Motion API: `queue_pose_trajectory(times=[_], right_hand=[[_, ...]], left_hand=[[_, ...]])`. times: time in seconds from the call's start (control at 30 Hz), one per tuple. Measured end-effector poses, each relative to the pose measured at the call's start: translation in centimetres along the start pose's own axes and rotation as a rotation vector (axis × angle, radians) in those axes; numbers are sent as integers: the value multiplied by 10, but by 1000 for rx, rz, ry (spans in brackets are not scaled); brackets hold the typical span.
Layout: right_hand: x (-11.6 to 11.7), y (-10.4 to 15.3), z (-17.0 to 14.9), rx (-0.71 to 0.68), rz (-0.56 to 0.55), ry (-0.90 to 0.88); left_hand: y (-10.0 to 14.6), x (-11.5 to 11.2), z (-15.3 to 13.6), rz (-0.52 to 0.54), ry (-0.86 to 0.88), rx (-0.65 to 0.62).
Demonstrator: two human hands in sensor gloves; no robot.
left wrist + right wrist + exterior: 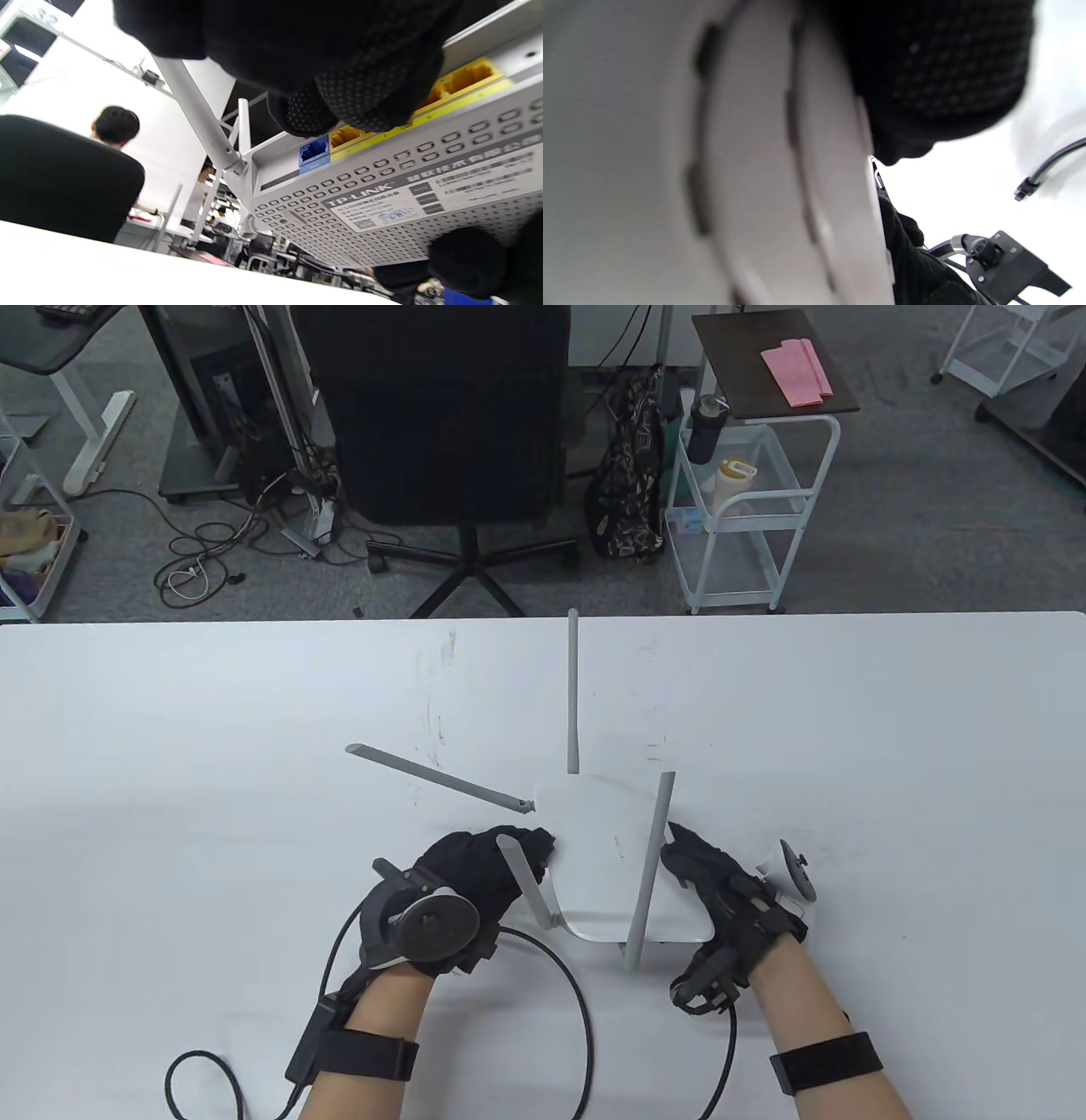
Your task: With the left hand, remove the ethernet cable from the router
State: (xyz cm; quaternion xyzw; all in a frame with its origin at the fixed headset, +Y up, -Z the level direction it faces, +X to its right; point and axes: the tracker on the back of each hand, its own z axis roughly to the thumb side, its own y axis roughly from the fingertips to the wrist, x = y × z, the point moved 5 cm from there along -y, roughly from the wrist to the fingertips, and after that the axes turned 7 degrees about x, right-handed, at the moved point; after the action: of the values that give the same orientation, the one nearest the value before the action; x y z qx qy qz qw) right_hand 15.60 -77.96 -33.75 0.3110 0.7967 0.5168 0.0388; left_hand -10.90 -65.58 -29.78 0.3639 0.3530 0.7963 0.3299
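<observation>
One router [607, 857] with four antennas is gripped at its sides by the left hand [462, 891] and right hand [721, 891]. One blue port [314, 150] is seen; the yellow ports [462, 80] are partly hidden by fingers [360, 97], and no plug can be made out.

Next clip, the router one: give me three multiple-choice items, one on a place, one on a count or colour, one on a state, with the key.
1. Where does the left hand sit relative to the router?
A. at its left edge
B. on the far side, by the chair
C. flat on the table, well away from it

2. How many antennas show on the router in the table view?
A. two
B. four
C. six

3. How does the router lie?
A. flat on the table
B. tilted up off the table between both hands
C. upside down on the chair

Key: 1 A, the left fingers cover the yellow ports on that side. 2 B, four grey antennas stick out. 3 B, the left wrist view looks up at its vented underside, with the right hand at the opposite edge.
</observation>
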Motion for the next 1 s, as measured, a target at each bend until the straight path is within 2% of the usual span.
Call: queue_pose_trajectory(times=[0.1,0.13,0.33,0.4,0.43,0.57,0.63,0.7,0.8,0.9,1.0], right_hand=[[-1,4,-7,7,-108,-29],[1,4,-8,12,-108,-23],[-2,-1,-2,23,-10,7],[-1,-2,-2,22,24,0],[-2,-2,-2,23,3,-3],[-2,2,-1,-16,-94,6],[-2,6,1,-32,-135,7],[-3,6,2,-17,-100,27],[-4,-1,1,18,34,25],[-5,-2,1,5,18,15],[-4,2,2,-20,-50,25]], left_hand=[[2,-1,1,25,-79,15],[2,-2,1,27,-78,20],[0,-1,-5,-61,52,-12],[-1,1,-4,-47,34,-13],[-1,0,-4,-54,27,-14],[2,-1,0,23,-81,19],[2,-1,1,43,-76,22],[2,0,-1,13,-33,0],[1,-1,-2,-55,82,-21],[1,0,1,-23,17,-12],[1,-1,-1,7,-26,11]])
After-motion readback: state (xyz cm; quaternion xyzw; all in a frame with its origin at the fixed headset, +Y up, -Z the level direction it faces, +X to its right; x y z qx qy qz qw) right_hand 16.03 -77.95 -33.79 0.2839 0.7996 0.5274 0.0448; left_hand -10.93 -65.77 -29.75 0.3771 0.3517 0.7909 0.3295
